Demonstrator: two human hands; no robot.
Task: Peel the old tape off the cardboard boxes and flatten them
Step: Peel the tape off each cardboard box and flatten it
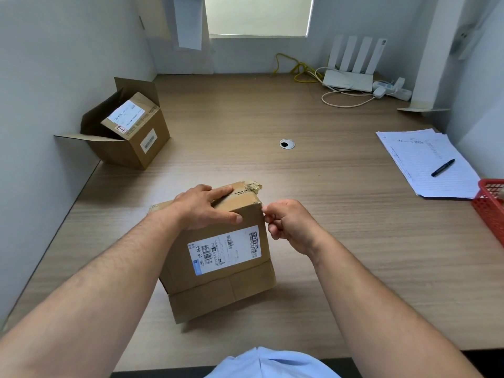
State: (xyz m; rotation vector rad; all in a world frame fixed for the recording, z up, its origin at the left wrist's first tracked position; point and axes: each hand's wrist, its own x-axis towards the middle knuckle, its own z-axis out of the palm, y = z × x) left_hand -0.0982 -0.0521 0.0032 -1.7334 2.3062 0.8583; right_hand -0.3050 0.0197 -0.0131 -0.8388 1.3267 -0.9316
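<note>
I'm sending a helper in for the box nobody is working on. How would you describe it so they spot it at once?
Start at the wooden desk and go to its far left edge, against the wall. The box there stands with its top flaps open. The other box is closed, under the person's hands.

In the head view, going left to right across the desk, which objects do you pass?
Open cardboard box → closed box under the hands → cable grommet → white router → stack of lined papers with a black pen on it → red basket.
</note>
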